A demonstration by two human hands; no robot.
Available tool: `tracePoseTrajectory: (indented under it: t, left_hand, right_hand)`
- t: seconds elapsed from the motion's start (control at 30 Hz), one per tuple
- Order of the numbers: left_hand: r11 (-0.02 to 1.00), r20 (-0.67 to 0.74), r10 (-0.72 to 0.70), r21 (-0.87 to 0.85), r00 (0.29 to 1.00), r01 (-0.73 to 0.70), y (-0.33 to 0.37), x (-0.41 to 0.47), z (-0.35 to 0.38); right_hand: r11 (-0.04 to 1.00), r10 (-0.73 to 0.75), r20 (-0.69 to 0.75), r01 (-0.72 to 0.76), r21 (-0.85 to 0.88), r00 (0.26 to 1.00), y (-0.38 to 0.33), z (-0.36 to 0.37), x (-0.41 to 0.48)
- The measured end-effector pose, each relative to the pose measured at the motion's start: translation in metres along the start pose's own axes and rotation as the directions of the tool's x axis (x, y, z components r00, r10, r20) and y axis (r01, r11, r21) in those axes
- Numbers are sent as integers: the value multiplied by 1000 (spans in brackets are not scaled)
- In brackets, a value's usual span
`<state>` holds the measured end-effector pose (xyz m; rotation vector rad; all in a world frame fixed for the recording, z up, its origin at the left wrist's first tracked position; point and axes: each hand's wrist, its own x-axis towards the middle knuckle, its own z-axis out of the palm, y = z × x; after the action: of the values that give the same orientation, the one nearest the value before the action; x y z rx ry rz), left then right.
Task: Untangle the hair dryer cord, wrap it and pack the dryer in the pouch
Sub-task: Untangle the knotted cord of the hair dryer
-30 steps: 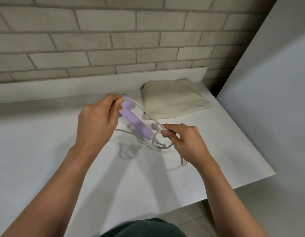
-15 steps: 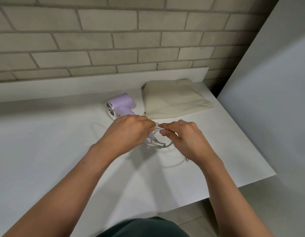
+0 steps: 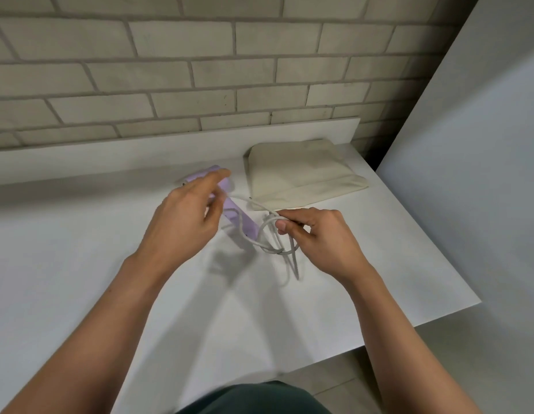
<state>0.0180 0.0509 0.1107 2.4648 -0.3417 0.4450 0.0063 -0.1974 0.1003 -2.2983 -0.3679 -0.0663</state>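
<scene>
While pinching the white cord [image 3: 270, 234] in a clenched right hand [image 3: 316, 234], reaching over the lilac dryer [image 3: 242, 222] with left hand [image 3: 186, 222] spread, fingers loose, grasping nothing. Beige pouch [image 3: 298, 174] flat on counter [image 3: 80, 249], far right, just beyond.

The blurred left hand [image 3: 188, 216] covers most of the lilac plastic hair dryer [image 3: 240, 218]; only part of its head and a stretch of its handle show, and whether the fingers touch it cannot be told. The thin white cord [image 3: 267, 249] disappears inside the right hand [image 3: 316, 234], so its plug is out of sight. Both forearms are cut off by the lower edge. The beige cloth pouch [image 3: 298, 171] shows no visible opening.
</scene>
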Motion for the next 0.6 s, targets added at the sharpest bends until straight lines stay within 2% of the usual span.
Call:
tracePoseTrajectory:
  t: [0.1,0.17,0.23,0.3,0.37,0.47,0.53,0.6]
  left_hand:
    - [970,181,214,80,960,-231,19,1,1]
    - [948,320,213,163,923,-275,30,4,6]
    - [938,370,134,251,919,-238,37,6,8]
    - [911,335,87,353,938,-211,43,5,10]
    - [920,243,76,357,967,-162,47,2,14]
    - [983,-11,120,144,993,-117,45,-1,16]
    - [996,-135,49,-71,990,-59,43,1,11]
    - [969,-186,-75,-247,980,27,39,3,3]
  right_hand:
    - [1000,-17,33,16,3,999,-5,0,-1]
    - [998,-40,29,41,-36,999,-7,1,-1]
    - [997,-38,8,38,-66,999,-6,1,0]
    - [1000,-10,-36,9,-11,999,-3,0,-1]
    - [998,13,-79,-7,64,997,0,1,-1]
    - [968,75,-81,-54,244,994,3,5,-2]
    - [950,108,-67,-83,302,992,4,6,-4]
    - [932,128,-53,-101,348,990,2,5,-6]
